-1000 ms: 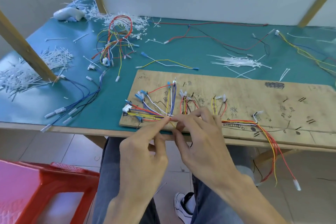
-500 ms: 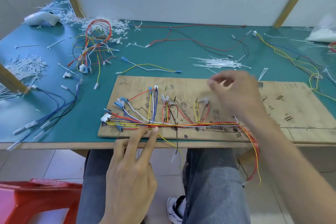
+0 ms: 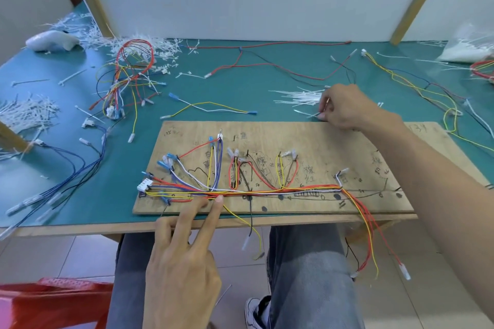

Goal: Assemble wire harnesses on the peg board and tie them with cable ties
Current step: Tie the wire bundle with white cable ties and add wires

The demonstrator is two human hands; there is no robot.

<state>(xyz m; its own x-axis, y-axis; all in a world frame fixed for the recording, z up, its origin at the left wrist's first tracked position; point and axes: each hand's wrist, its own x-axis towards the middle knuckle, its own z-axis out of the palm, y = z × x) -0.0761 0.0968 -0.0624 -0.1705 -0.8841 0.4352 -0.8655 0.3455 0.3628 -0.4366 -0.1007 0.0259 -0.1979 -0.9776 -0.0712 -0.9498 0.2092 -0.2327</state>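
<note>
the harness (image 3: 267,191) is strung along the near part of the board (image 3: 334,141), which is set on the green table (image 3: 235,88). its bundle is pressed down near the left end by two straight fingers (image 3: 217,204) of the left hand (image 3: 181,262); nothing is gripped. the right hand (image 3: 344,108) is held just beyond the board's far edge, beside the pile of ties (image 3: 299,96), with its fingers curled; whether a tie is pinched cannot be told.

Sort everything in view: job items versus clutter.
In use: plywood peg board; multicoloured wire harness pressed by left hand; white plastic cable ties at right hand.
Lying about: white handheld tool; loose blue wire bundle; red plastic stool.
</note>
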